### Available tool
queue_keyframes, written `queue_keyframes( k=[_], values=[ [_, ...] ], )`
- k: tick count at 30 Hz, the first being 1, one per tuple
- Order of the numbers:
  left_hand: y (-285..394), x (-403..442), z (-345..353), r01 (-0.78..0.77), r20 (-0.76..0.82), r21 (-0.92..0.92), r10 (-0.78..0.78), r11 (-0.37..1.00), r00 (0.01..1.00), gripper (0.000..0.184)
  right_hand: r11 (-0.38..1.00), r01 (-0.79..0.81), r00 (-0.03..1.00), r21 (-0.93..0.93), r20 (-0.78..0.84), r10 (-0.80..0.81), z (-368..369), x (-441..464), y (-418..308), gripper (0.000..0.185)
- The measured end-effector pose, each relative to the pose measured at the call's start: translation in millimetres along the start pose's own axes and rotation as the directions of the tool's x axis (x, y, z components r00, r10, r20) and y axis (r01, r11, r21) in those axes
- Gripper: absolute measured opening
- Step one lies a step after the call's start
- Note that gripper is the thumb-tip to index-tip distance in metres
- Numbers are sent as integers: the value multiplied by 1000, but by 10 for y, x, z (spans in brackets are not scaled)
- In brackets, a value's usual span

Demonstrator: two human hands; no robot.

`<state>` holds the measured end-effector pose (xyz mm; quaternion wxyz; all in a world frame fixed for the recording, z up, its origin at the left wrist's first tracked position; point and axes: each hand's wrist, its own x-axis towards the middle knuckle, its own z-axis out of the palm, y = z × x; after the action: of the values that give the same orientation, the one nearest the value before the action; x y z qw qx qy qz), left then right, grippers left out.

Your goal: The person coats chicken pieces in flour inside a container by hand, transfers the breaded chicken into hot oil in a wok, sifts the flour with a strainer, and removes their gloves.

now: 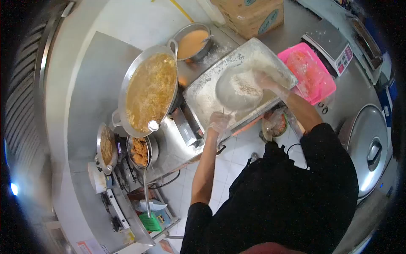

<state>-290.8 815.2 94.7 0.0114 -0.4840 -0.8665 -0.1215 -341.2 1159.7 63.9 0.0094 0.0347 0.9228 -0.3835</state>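
Note:
A large metal tray (201,100) holds white flour. In it a round mesh sieve (226,89) carries some crumbly flour lumps (245,86). My left hand (219,122), in a thin clear glove, is closed on the sieve's near side, where its handle seems to be. My right hand (265,81), also gloved, is at the sieve's right edge. Its fingers are blurred and dusted with flour, so their grip does not show.
A big wok of bubbling oil (150,93) stands left of the tray. Behind are a bowl of orange-tan batter (192,44) and a cardboard box (249,17). At right are a pink basin (311,74), a scale (332,46) and a lidded pot (368,148). Fried pieces (139,151) sit in a strainer.

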Motion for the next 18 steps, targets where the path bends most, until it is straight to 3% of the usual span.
queue_keyframes(
  k=[2,4,6,8,9,10,11,13,14,15,17,18],
  values=[
    [203,-95,-49,-14,36,183,7,983,999,23,997,68,997,25,32,-69,6,108,216,42],
    [-221,-190,480,-11,-31,398,26,917,999,28,997,49,998,58,29,-51,27,7,-66,42],
    [-59,-323,550,8,-103,344,30,939,994,29,994,36,998,101,41,-40,21,-173,-213,42],
    [298,-10,-189,-15,-228,91,36,996,973,27,995,86,995,44,52,-88,0,100,-260,42],
    [469,-84,-181,167,-225,-192,-209,967,952,26,974,214,977,-70,35,-212,318,248,210,43],
    [465,-87,-234,311,-157,-434,-411,846,898,25,926,337,940,-171,6,-341,472,425,458,44],
    [491,-113,-286,425,-30,-637,-572,642,820,25,917,382,922,-112,-25,-387,448,401,446,44],
    [775,-313,-542,462,-24,-703,-666,541,745,24,890,456,887,4,-75,-455,325,185,299,45],
    [904,-465,-744,478,-18,-726,-709,494,705,24,916,375,903,-141,-169,-396,24,-208,-122,43],
    [1007,-636,-958,473,-89,-611,-649,634,756,25,921,275,897,-275,-272,-348,-349,-722,-629,41],
    [1250,-864,-1391,566,97,-569,-636,596,766,25,993,115,891,10,-442,-99,-592,-1318,-758,42],
    [1378,-989,-1516,688,352,-604,-640,403,683,25,988,81,872,134,-490,-5,-605,-1658,-747,43]
  ],
)
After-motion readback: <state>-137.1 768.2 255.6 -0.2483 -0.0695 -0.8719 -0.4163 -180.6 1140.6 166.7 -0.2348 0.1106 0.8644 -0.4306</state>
